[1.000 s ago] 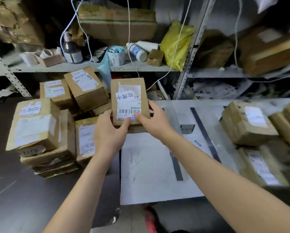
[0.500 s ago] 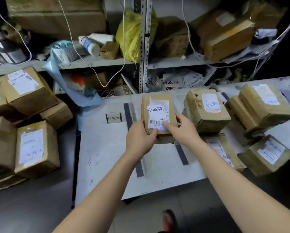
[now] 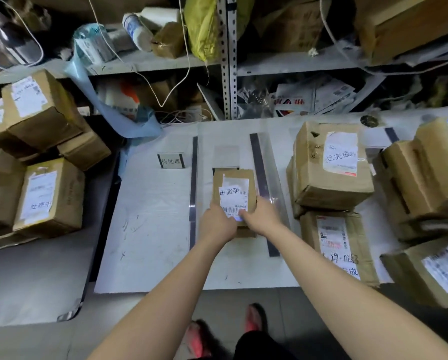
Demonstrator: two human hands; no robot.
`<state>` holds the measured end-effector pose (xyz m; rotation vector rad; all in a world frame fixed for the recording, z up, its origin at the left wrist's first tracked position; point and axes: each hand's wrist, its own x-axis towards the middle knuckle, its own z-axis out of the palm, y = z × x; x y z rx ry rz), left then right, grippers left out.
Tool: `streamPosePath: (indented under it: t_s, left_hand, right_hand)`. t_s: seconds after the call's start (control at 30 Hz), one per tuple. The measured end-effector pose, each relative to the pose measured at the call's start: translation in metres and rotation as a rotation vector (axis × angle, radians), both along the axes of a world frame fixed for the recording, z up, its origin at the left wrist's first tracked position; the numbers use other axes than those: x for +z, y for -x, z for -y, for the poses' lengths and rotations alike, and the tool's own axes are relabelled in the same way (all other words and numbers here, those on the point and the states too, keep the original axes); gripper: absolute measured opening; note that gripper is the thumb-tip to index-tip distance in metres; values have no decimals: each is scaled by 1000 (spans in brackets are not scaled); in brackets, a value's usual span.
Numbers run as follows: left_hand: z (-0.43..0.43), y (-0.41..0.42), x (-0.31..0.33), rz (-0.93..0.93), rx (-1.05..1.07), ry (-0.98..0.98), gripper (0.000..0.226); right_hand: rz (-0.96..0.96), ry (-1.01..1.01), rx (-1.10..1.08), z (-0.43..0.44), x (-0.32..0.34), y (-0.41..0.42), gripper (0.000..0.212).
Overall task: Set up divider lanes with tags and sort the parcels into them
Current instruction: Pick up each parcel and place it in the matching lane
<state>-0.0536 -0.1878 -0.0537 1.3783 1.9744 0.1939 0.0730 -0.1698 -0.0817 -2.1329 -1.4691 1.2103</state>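
Note:
A small brown parcel (image 3: 233, 190) with a white handwritten label is held over the middle lane of the white table (image 3: 152, 229). My left hand (image 3: 217, 224) grips its near left corner and my right hand (image 3: 260, 216) grips its near right corner. The lane lies between two dark divider strips, the left strip (image 3: 193, 188) and the right strip (image 3: 263, 190). A lane tag (image 3: 171, 160) stands in the left lane. The parcel hides part of another tag (image 3: 225, 168) behind it. Whether the parcel touches the table cannot be told.
Several labelled parcels (image 3: 332, 165) fill the lanes to the right. A stack of brown parcels (image 3: 48, 193) sits on the dark surface at left. Metal shelving (image 3: 228, 61) with boxes, bottles, a yellow bag and hanging cords stands behind the table.
Both hands carried the small parcel from the left stack rightward to the white table, then lowered it toward the middle lane. The view turned right with them.

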Motion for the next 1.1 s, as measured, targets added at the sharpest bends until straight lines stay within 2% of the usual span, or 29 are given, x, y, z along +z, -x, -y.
streamPosePath:
  t_s: [0.2,0.27,0.37,0.47,0.57,0.7,0.83,0.93,1.1]
  left_hand:
    - [-1,5,-13,-47,-6,5,40]
    - [-2,9,-7,-90,-41,-4,43]
    - [-5,22,24,-95,-83,-130,45]
    - [-6,55,67,-120,-91,-290,58]
    - [-6,114,102,-283,-84,-408,55]
    - [0,212,135,-569,-64,-444,58]
    - [11,321,157,-631,36,-480,63]
    - [18,400,168,-644,96,-501,55]
    - [23,522,171,-616,199,-504,50]
  right_hand:
    - [69,-17,-50,-1,-11,6,45]
    - [145,-65,-31,-1,-3,8,48]
    - [270,-220,60,-8,27,19,52]
    - [265,-326,246,-18,65,49,61]
    - [288,-449,471,-26,104,99,65]
    - [382,-590,680,-34,144,181,63]
    - [396,-682,772,-38,167,270,63]
    - [415,-738,804,-41,177,341,63]
    - [288,-666,778,-42,181,461,63]
